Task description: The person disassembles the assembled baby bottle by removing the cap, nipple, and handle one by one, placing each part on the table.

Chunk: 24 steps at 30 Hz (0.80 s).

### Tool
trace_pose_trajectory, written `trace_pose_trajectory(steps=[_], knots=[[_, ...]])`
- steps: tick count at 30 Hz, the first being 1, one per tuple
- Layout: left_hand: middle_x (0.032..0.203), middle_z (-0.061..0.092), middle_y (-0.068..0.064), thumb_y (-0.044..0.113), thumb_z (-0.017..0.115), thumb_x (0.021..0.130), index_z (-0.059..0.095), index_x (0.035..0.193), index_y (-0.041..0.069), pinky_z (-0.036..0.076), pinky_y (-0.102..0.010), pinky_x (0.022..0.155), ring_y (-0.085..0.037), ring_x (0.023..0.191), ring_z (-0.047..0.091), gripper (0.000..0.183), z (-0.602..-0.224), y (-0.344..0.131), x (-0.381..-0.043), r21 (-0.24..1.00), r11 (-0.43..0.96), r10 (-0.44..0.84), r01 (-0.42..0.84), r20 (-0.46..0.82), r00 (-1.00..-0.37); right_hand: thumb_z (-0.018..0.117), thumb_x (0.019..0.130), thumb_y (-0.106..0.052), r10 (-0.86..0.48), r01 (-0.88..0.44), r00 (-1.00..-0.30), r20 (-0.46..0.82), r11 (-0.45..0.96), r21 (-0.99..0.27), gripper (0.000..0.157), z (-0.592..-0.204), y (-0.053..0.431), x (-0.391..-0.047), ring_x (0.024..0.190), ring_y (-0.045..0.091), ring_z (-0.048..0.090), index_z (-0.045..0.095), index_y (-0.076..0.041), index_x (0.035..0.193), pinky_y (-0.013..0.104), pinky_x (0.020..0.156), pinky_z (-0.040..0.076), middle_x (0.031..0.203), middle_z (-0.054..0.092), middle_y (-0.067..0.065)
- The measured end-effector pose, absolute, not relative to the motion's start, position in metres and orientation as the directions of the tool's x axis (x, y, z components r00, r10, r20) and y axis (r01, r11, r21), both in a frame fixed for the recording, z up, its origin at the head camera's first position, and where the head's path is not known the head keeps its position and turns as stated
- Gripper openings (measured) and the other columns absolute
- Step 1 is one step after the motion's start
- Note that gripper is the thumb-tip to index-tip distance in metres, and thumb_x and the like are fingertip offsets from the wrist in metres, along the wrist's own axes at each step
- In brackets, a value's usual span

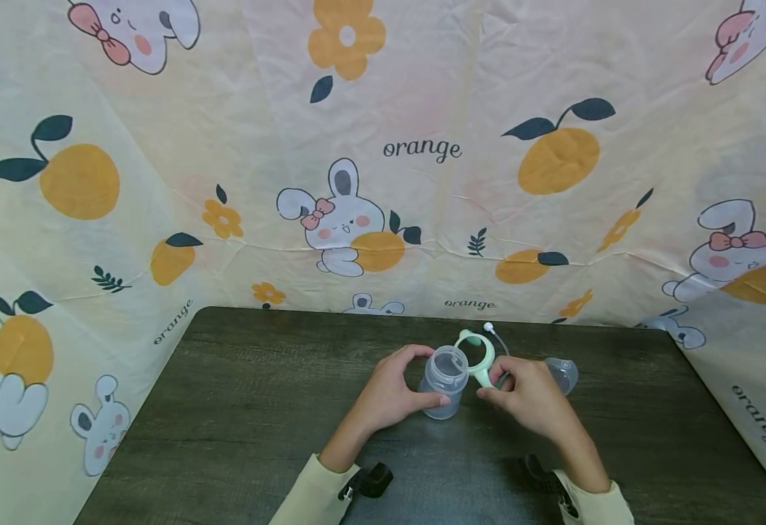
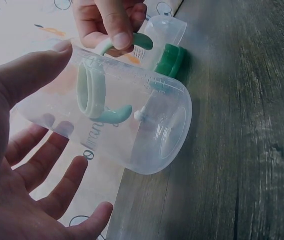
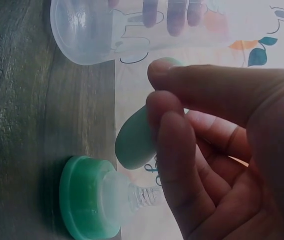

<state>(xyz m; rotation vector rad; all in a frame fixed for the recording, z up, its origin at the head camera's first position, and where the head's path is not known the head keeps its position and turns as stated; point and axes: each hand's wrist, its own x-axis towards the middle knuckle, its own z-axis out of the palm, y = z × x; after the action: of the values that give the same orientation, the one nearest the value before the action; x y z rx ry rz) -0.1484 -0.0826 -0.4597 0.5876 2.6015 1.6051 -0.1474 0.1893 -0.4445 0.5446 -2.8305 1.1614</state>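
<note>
My left hand (image 1: 389,390) holds a clear baby bottle (image 1: 444,408), thumb on the near side and fingers round the back. The bottle stands upright with its mouth uncovered. Just to its right, my right hand (image 1: 530,394) pinches one grip of a mint-green two-handled ring (image 1: 485,356). The ring is held in the air beside the bottle's neck; through the bottle wall, the left wrist view shows its second grip. In the right wrist view, a green screw collar (image 3: 77,195) with a clear teat (image 3: 114,195) sits on the table below the right hand.
Right of my right hand lies a clear domed cap (image 1: 563,375). A thin straw with a white weighted end (image 1: 489,327) shows behind the ring. The dark wooden table (image 1: 238,408) ends at a printed cloth backdrop (image 1: 422,219).
</note>
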Motion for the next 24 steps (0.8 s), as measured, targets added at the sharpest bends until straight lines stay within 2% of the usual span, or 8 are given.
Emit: trace_pose_trajectory(steps=[24], knots=[[0.141, 0.07, 0.0, 0.028, 0.1, 0.084, 0.067, 0.144, 0.013, 0.046, -0.057, 0.115, -0.025, 0.136, 0.061, 0.07, -0.4562, -0.0835, -0.1533, 0.876, 0.39, 0.338, 0.284, 0.15, -0.929, 0.094, 0.087, -0.012, -0.317, -0.311, -0.941, 0.12, 0.666, -0.678, 0.03, -0.4438, 0.185, -0.1527, 0.055, 0.005, 0.055, 0.065, -0.017, 0.083, 0.027, 0.052, 0.043, 0.062, 0.061, -0.011]])
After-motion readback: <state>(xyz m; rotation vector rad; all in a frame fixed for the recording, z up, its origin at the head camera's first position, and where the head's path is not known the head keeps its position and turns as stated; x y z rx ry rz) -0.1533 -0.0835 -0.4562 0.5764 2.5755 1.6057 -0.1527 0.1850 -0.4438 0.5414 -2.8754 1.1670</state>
